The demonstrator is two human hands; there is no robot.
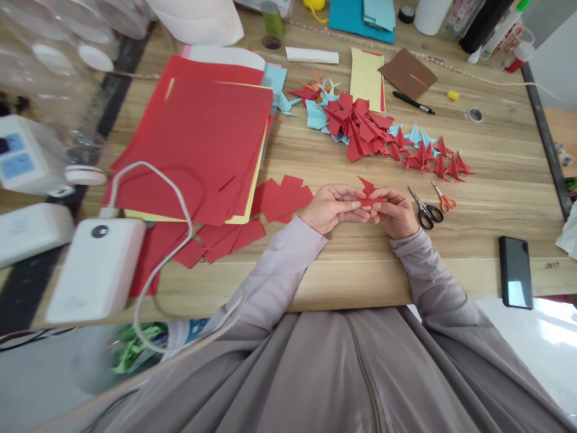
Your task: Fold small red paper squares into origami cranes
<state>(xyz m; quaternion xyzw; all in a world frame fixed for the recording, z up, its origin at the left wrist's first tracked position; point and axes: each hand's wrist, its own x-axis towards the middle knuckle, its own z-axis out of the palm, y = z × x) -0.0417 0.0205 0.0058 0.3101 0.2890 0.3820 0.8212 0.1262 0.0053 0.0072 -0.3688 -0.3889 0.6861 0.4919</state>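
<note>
Between my two hands is a small piece of folded red paper [370, 201], with one pointed flap sticking up. My left hand [332, 207] pinches its left side between thumb and fingers. On the other side my right hand [396, 211] grips it, fingertips meeting those of the left. Just beyond lies a pile of folded red paper pieces [358, 123] mixed with light blue ones. Pointed red folded shapes [421, 157] trail off to its right. Loose red paper squares [283, 198] lie left of my left hand. Black-handled scissors [426, 210] rest beside my right hand.
A stack of large red sheets [202, 144] covers the table's left part. A white power bank [97, 270] with a looping cable [184, 207] sits at the front left. Small orange scissors [445, 199], a black pen [413, 103] and a phone [515, 272] lie to the right.
</note>
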